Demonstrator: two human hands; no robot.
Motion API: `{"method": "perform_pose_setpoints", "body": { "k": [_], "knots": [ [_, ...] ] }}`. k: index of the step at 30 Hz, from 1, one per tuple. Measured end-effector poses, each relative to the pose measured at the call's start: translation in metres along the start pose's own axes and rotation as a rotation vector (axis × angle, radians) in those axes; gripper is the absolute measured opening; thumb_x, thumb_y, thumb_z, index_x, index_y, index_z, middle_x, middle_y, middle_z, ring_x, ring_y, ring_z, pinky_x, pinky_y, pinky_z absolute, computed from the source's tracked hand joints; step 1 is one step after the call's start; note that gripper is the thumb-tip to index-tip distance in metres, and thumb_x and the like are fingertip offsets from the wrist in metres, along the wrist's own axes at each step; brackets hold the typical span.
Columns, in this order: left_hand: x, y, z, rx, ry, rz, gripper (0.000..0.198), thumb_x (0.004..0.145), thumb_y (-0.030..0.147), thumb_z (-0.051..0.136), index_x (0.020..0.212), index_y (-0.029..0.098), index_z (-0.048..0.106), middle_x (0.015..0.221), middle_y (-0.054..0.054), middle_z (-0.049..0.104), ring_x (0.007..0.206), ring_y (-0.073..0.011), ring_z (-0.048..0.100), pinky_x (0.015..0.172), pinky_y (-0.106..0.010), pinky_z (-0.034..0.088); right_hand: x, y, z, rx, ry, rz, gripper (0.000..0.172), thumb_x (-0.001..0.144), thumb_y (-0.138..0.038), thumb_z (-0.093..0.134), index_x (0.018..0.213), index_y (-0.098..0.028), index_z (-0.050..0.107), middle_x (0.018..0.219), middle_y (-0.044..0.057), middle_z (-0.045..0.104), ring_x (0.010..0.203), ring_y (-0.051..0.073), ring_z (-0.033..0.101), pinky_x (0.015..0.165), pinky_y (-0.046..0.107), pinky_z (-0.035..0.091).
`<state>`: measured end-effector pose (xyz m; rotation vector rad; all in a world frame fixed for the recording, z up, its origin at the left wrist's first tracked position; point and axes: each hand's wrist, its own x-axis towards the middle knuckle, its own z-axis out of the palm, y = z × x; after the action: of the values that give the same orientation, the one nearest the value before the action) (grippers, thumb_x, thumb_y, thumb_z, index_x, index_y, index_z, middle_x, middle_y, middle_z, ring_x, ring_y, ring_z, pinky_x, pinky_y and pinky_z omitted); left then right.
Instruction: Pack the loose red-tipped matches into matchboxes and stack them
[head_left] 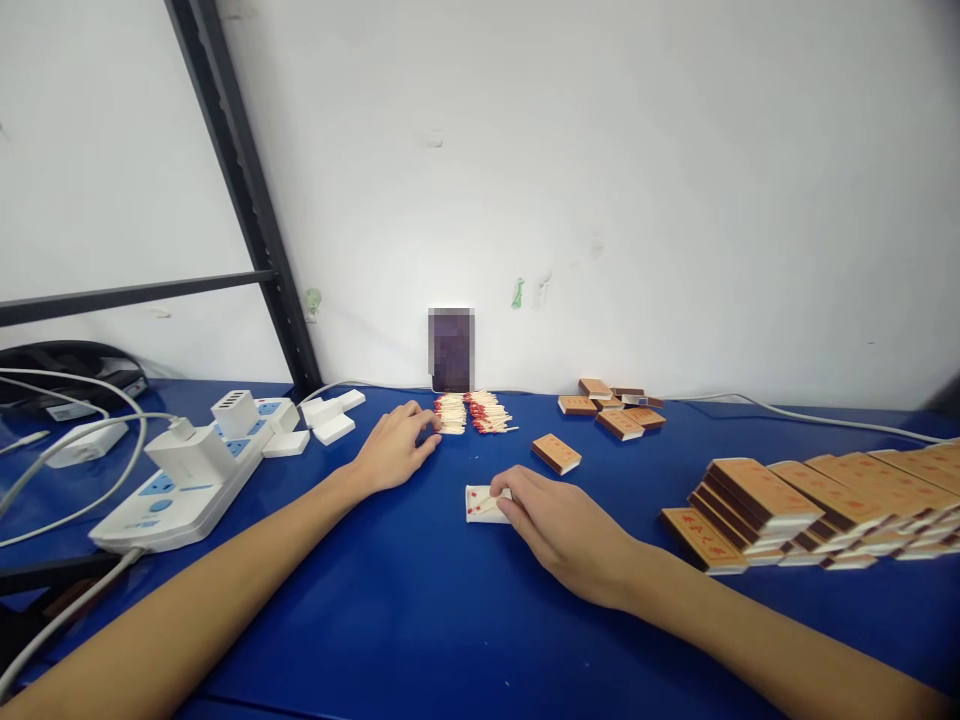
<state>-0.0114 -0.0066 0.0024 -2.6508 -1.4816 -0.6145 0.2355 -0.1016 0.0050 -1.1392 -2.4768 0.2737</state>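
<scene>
A small white matchbox tray [474, 514] lies on the blue table in front of me, with a few red-headed matches [484, 503] inside. My right hand [559, 525] is over its right end, thumb and forefinger closed at the matches; the fingertips partly cover them. My left hand [397, 447] rests palm down on the table, thumb apart from the fingers. Its fingertips reach the left edge of a pile of matches [451, 413]. Beside that pile is a second match pile [489, 412], red heads facing left.
A single matchbox [556, 453] lies beyond my right hand, with several more matchboxes [621, 425] behind it. Stacked matchboxes [765, 495] fill the right side. White empty-looking trays [330, 425] and a power strip [247, 470] with cables are at left. A dark, blurred-out object [452, 350] leans on the wall.
</scene>
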Motion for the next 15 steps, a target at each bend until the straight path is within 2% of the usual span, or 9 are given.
{"method": "perform_pose_setpoints", "body": {
  "k": [5, 15],
  "knots": [
    [0.0019, -0.0002, -0.0008, 0.021, -0.033, -0.065, 0.023, 0.095, 0.036, 0.045, 0.104, 0.024, 0.061, 0.1, -0.005, 0.052, 0.088, -0.0217, 0.055, 0.082, -0.038, 0.042, -0.0009, -0.0001, -0.0023, -0.023, 0.089, -0.109, 0.017, 0.094, -0.022, 0.044, 0.105, -0.019, 0.056, 0.108, 0.008, 0.057, 0.097, 0.021, 0.053, 0.086, 0.036, 0.044],
    [0.002, -0.0011, 0.0007, 0.035, -0.047, -0.045, 0.024, 0.096, 0.037, 0.042, 0.105, 0.024, 0.06, 0.101, -0.005, 0.053, 0.091, -0.0229, 0.053, 0.084, -0.04, 0.041, -0.0016, 0.0007, 0.0025, 0.0, 0.162, -0.084, 0.015, 0.079, -0.011, 0.053, 0.092, -0.019, 0.055, 0.109, 0.008, 0.057, 0.096, 0.021, 0.055, 0.087, 0.037, 0.046]
  ]
}}
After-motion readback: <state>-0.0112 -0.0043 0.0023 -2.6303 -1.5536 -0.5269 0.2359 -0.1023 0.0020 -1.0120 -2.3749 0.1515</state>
